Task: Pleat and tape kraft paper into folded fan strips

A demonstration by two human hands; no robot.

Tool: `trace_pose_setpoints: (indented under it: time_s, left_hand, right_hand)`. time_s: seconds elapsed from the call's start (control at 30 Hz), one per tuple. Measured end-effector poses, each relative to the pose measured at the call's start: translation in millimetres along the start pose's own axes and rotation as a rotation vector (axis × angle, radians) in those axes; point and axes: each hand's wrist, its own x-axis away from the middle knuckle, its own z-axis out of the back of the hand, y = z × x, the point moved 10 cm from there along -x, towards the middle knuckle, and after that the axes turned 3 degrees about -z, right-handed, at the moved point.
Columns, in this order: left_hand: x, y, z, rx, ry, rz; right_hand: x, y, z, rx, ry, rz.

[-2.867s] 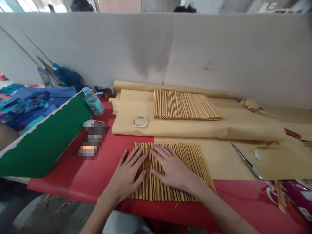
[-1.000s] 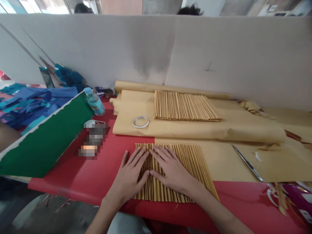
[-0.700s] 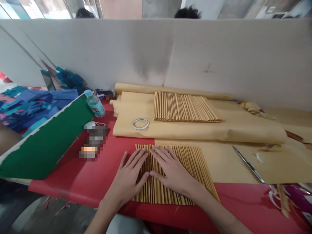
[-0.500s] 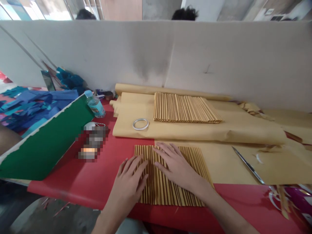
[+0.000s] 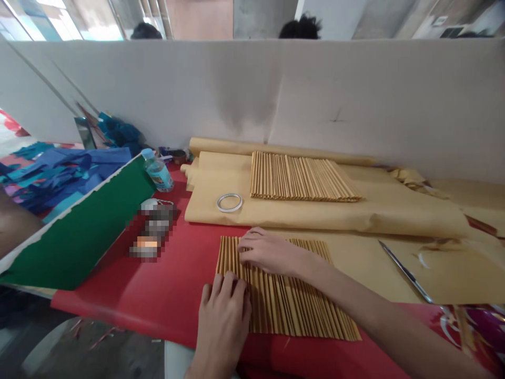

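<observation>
A sheet of pleated brown paper [image 5: 303, 300] lies on the red table cover in front of me, its narrow folds running away from me. My right hand [image 5: 266, 251] reaches across its far left part, fingers bent together and closed on the folds. Nearer to me, my left hand [image 5: 224, 310] is at the sheet's left edge with curled fingers closed on the pleats. Both sets of fingertips are partly hidden. A second pleated paper [image 5: 303, 176] rests farther back on flat brown paper.
A white tape roll [image 5: 229, 202] sits on the brown paper [image 5: 394, 213]. A knife-like tool [image 5: 406, 271] lies to the right. On the left are a water bottle [image 5: 158, 171], a green board [image 5: 87, 226] and blue fabric strips [image 5: 79, 171]. A pale partition [image 5: 177, 89] stands behind.
My right hand has moved left along the pleats, and its spread fingers have closed. My left hand has come nearer to me and curled at the edge. The sheet's near right corner has shifted right.
</observation>
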Motion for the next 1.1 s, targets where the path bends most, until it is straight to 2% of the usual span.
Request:
trace_pose_setpoints:
  time_s: [0.3, 0.57, 0.93, 1.1]
  left_hand:
    - [-2, 0, -3.2, 0.011, -0.031, 0.023]
    - [-7, -3, -7.7, 0.041, -0.120, 0.098]
    - [-13, -2, -11.6, -0.019, -0.129, 0.161]
    - [-15, -10, -10.4, -0.052, -0.135, 0.181]
  right_hand:
    - [-11, -5, -3, 0.105, -0.059, 0.081]
    - [-22, -16, -5, 0.287, -0.125, 0.226]
    - [-27, -24, -10, 0.314, -0.121, 0.308]
    - [-26, -35, -13, 0.294, -0.118, 0.377]
